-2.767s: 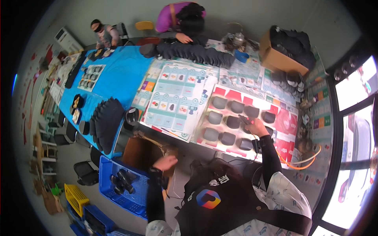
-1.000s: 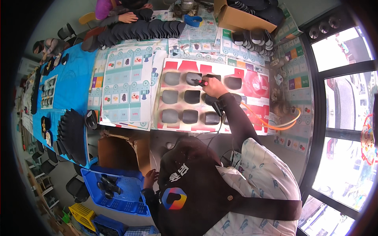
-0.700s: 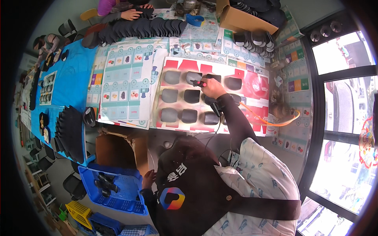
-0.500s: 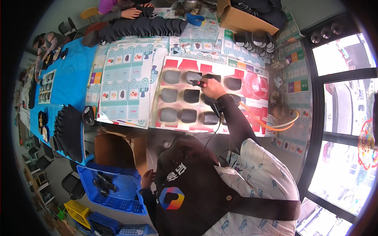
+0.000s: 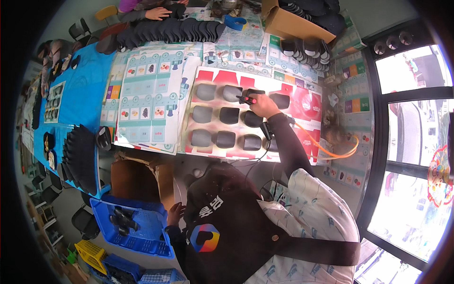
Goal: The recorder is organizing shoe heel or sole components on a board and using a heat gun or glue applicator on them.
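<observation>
My right hand (image 5: pixel 266 107) is closed round a small black-and-red spray gun (image 5: pixel 248 99), its tip pointing left over the upper rows of dark, rounded cap-like pieces. These lie in rows on a red-and-white printed sheet (image 5: pixel 298 124). Those at the left, such as one grey piece (image 5: pixel 200 114), look paler and duller than the black piece (image 5: pixel 229 115) beside it. An orange hose (image 5: pixel 331 154) loops off to the right of my wrist. Down by my side, my left hand (image 5: pixel 176 214) hangs near a blue crate (image 5: pixel 142 244), fingers loosely apart and holding nothing visible.
Dark curved pieces form a long row (image 5: pixel 170 33) along the far side, near a co-worker's hand (image 5: pixel 158 13). Printed card sheets (image 5: pixel 149 97) are stacked at the left. An open cardboard box (image 5: pixel 295 23) stands at the back; a brown carton (image 5: pixel 165 184) sits below the table edge.
My right hand and the spray gun have shifted a little to the right over the pieces, uncovering more of the middle row. My left hand has barely moved.
</observation>
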### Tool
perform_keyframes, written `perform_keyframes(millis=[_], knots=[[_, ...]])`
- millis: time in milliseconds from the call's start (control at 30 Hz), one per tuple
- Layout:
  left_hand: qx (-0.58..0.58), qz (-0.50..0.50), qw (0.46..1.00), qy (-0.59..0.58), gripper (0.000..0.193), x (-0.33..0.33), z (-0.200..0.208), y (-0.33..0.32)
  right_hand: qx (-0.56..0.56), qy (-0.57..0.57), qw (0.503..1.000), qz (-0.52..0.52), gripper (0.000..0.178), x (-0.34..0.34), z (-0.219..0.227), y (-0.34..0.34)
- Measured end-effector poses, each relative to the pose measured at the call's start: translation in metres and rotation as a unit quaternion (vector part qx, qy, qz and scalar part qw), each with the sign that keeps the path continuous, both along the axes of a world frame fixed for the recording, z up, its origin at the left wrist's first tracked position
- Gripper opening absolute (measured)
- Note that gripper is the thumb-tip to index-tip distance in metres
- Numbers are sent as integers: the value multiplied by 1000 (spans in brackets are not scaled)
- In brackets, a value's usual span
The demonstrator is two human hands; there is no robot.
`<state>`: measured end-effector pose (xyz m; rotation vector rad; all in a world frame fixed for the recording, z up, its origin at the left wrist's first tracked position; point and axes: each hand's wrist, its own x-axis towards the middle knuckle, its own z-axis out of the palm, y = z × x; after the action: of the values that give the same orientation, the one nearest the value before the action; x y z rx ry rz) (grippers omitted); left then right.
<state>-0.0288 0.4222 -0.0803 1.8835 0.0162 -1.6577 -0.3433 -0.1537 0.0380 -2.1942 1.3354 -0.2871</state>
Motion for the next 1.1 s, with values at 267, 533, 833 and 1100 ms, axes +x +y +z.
perform_keyframes(millis=[267, 533, 833, 1100], knots=[[-98, -122, 984, -82, 40, 8, -19, 19, -14, -66, 997, 34, 34, 3, -6, -20], [37, -49, 998, 11, 38, -5, -2, 21, 54, 29, 993, 105, 21, 24, 1, -117], [40, -129, 990, -43, 42, -17, 40, -35, 283, 26, 958, -23, 21, 25, 14, -156], [103, -74, 992, -12, 40, -28, 40, -58, 310, 17, 950, -24, 15, 19, -5, -166]])
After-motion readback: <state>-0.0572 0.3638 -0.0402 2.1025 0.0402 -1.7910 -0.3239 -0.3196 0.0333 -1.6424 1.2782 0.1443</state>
